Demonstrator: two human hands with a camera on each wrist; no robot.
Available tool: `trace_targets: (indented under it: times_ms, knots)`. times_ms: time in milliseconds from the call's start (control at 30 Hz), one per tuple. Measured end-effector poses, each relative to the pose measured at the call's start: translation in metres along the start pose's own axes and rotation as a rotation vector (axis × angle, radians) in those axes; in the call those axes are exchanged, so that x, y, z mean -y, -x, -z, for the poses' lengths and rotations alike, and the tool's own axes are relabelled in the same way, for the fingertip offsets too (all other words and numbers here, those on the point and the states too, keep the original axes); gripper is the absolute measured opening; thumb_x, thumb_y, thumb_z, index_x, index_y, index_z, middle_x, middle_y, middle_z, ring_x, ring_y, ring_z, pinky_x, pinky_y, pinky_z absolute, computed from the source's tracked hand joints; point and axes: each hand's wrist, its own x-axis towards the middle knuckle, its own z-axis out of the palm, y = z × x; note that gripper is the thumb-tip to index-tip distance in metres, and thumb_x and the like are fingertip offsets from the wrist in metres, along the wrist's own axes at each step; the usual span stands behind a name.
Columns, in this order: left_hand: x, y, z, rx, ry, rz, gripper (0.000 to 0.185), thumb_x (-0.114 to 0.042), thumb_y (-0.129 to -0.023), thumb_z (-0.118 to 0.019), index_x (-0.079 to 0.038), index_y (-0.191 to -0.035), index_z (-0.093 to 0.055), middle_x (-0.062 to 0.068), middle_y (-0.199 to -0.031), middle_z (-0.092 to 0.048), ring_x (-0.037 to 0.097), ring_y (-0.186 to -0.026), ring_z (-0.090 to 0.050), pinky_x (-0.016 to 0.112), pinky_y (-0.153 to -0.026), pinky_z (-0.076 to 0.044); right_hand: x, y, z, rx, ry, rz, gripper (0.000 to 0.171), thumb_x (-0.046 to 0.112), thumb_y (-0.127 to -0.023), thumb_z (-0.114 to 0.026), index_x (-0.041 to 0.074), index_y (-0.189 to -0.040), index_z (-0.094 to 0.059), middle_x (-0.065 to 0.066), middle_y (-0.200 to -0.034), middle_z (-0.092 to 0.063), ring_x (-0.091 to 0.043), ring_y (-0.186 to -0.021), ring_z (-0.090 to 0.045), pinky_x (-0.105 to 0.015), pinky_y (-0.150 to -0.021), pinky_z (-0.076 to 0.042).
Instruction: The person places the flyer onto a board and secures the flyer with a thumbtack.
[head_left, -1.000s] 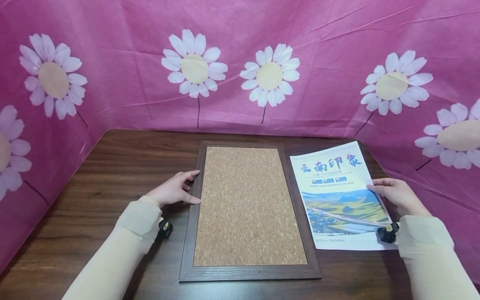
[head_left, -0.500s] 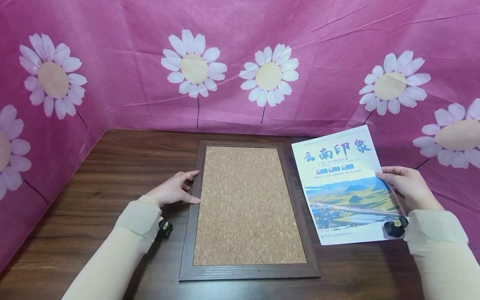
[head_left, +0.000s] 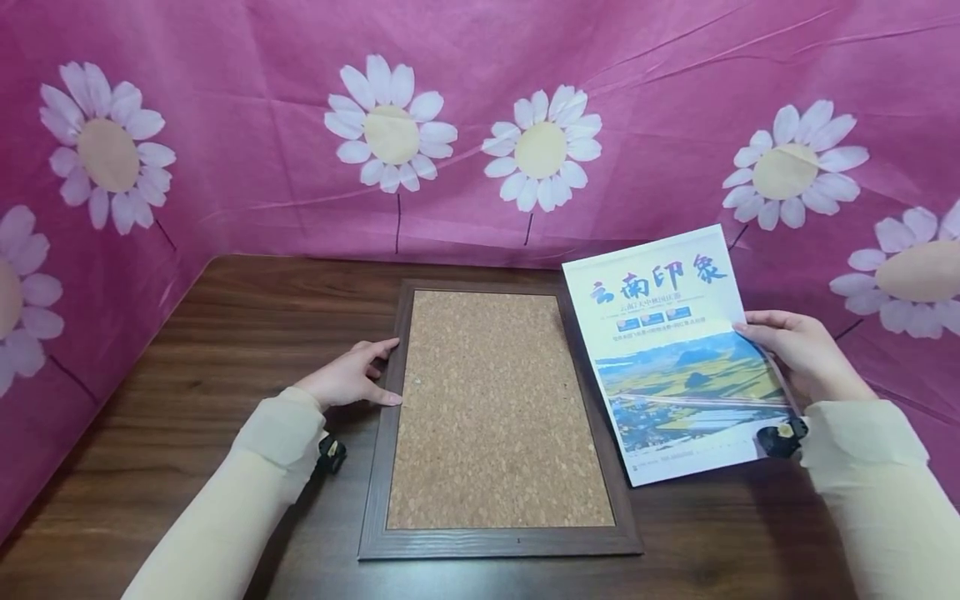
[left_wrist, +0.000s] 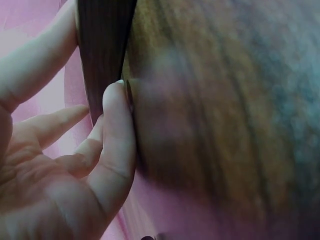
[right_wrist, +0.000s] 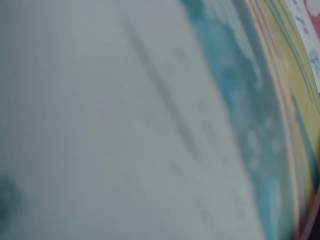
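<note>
The right hand (head_left: pixel 806 354) pinches the printed poster (head_left: pixel 667 396) at its right edge, thumb on the printed face; the sheet is tilted, its left edge overlapping the board's right side in the head view. The left hand (head_left: pixel 347 379), fingers spread and loosely extended, touches the left side of the framed cork board (head_left: pixel 498 417), which lies on the wooden table (head_left: pixel 187 400) before a pink daisy-print cloth (head_left: pixel 270 125)

The poster (head_left: pixel 675 367) hides some fingertips of your right hand (head_left: pixel 806 354); your right wrist view blurs its print (right_wrist: pixel 161 90); your head view cuts the daisy (head_left: pixel 930 275) at three o'clock.
</note>
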Motion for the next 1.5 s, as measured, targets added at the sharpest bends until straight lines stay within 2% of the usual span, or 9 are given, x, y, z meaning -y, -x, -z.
trace_targets:
  times_ms: [100, 267, 467, 767, 900, 1167, 1500]
  knots:
    - [-0.001, 0.000, 0.000, 0.004, 0.002, 0.006, 0.095, -0.018, -0.084, -0.079, -0.002, -0.157, -0.019, 0.029, -0.149, -0.028, 0.046, -0.130, -0.044, 0.044, -0.095, -0.050, 0.007, -0.002, -0.012, 0.008, 0.022, 0.027, 0.021, 0.045, -0.096, -0.061, 0.032, -0.110, -0.054, 0.023, -0.076, -0.067, -0.009, -0.069, -0.070, -0.028, -0.065, -0.060]
    - [-0.003, -0.001, 0.000, 0.000, 0.001, 0.010, 0.095, -0.019, -0.085, -0.079, -0.002, -0.157, -0.020, 0.029, -0.149, -0.028, 0.045, -0.130, -0.044, 0.046, -0.098, -0.049, 0.017, -0.008, -0.036, 0.053, -0.006, 0.057, 0.027, 0.040, -0.097, -0.062, 0.023, -0.116, -0.054, 0.021, -0.076, -0.068, -0.008, -0.070, -0.071, -0.028, -0.066, -0.061]
    - [-0.003, -0.002, 0.000, 0.000, -0.003, 0.001, 0.096, -0.019, -0.084, -0.080, -0.001, -0.157, -0.019, 0.029, -0.148, -0.029, 0.045, -0.129, -0.045, 0.046, -0.098, -0.049, 0.022, -0.010, -0.061, 0.124, -0.052, 0.054, 0.036, 0.035, -0.099, -0.060, 0.012, -0.125, -0.052, 0.019, -0.078, -0.069, -0.007, -0.072, -0.071, -0.028, -0.068, -0.061]
    - [-0.002, -0.001, 0.001, 0.007, 0.002, 0.002, 0.096, -0.019, -0.084, -0.079, -0.001, -0.157, -0.018, 0.029, -0.148, -0.029, 0.045, -0.129, -0.044, 0.044, -0.095, -0.050, 0.031, -0.011, -0.092, 0.172, -0.071, 0.057, 0.055, 0.033, -0.100, -0.059, -0.003, -0.139, -0.044, 0.017, -0.080, -0.070, -0.005, -0.073, -0.070, -0.026, -0.067, -0.060]
    - [-0.001, -0.002, 0.002, 0.015, 0.001, 0.008, 0.096, -0.020, -0.085, -0.079, -0.002, -0.157, -0.017, 0.028, -0.149, -0.028, 0.045, -0.130, -0.043, 0.047, -0.098, -0.049, 0.034, -0.008, -0.105, 0.196, -0.081, 0.052, 0.059, 0.033, -0.100, -0.059, -0.004, -0.143, -0.042, 0.016, -0.081, -0.070, -0.006, -0.074, -0.071, -0.027, -0.069, -0.061]
    - [0.000, -0.002, 0.002, 0.029, -0.007, 0.006, 0.096, -0.021, -0.087, -0.077, -0.002, -0.158, -0.015, 0.028, -0.150, -0.026, 0.047, -0.132, -0.042, 0.050, -0.102, -0.046, 0.041, 0.002, -0.132, 0.274, -0.210, 0.023, 0.058, 0.030, -0.098, -0.063, -0.002, -0.142, -0.045, 0.009, -0.089, -0.074, -0.013, -0.080, -0.074, -0.033, -0.073, -0.062]
    - [0.000, -0.001, 0.002, 0.029, -0.016, 0.006, 0.096, -0.021, -0.087, -0.077, -0.002, -0.158, -0.015, 0.028, -0.150, -0.026, 0.047, -0.132, -0.042, 0.050, -0.102, -0.046, 0.047, 0.009, -0.161, 0.243, -0.247, -0.010, 0.057, 0.029, -0.098, -0.063, -0.002, -0.142, -0.044, 0.010, -0.089, -0.072, -0.010, -0.079, -0.073, -0.029, -0.073, -0.061]
